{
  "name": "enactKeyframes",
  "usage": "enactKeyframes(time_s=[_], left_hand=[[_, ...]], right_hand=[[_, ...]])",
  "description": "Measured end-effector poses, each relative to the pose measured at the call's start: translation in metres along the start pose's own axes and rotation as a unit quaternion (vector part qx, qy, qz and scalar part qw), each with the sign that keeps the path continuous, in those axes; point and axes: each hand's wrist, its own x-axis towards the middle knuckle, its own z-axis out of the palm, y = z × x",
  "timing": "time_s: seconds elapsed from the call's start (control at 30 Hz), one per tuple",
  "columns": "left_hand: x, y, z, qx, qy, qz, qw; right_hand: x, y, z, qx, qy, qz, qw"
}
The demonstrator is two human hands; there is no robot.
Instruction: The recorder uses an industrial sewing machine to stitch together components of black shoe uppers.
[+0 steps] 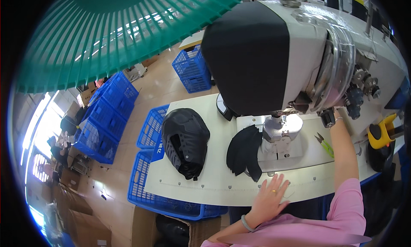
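My left hand (269, 200) rests palm down with fingers spread at the front edge of the white sewing table (218, 193), holding nothing. My right arm reaches up past the right side of a large industrial sewing machine (299, 63). Its hand is hidden behind the machine head, so its fingers do not show. Beside the machine's metal post (280, 135) lies a fanned stack of curved black fabric pieces (244, 153), just beyond my left hand. A black moulded shell-like piece (186, 140) sits further left on the table.
Green-handled snips (326, 146) lie right of the post. A yellow and black holder (381, 131) stands at the table's right. Blue crates (147, 183) flank the table's left edge, with others (100, 135) stacked beyond. A green fan guard (107, 46) hangs at upper left.
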Motion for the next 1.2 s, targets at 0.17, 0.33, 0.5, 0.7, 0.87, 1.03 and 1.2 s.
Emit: enactKeyframes(time_s=[0.17, 0.33, 0.5, 0.7, 0.87, 1.03, 1.2], left_hand=[[-0.015, 0.025, 0.037, -0.143, -0.097, 0.206, 0.963], [-0.042, 0.004, 0.036, -0.319, -0.178, 0.239, 0.900], [-0.022, 0.007, 0.014, -0.260, -0.020, 0.142, 0.955], [-0.016, 0.007, 0.000, -0.277, 0.006, 0.163, 0.947], [-0.011, -0.013, -0.029, -0.225, 0.058, 0.128, 0.964], [0.023, -0.067, -0.065, -0.105, 0.106, -0.014, 0.989], [0.073, -0.108, -0.055, 0.052, 0.001, -0.246, 0.968]], right_hand=[[-0.015, 0.013, -0.008, -0.026, 0.065, 0.108, 0.992], [-0.139, 0.023, -0.057, -0.008, 0.175, -0.159, 0.972], [-0.199, 0.082, -0.144, -0.078, 0.420, -0.061, 0.902], [-0.214, 0.237, -0.242, -0.308, 0.375, 0.275, 0.830], [-0.215, 0.243, -0.244, -0.446, 0.200, 0.331, 0.807], [-0.218, 0.215, -0.261, -0.456, 0.180, 0.237, 0.839], [-0.214, 0.221, -0.265, -0.488, 0.200, 0.197, 0.826]])
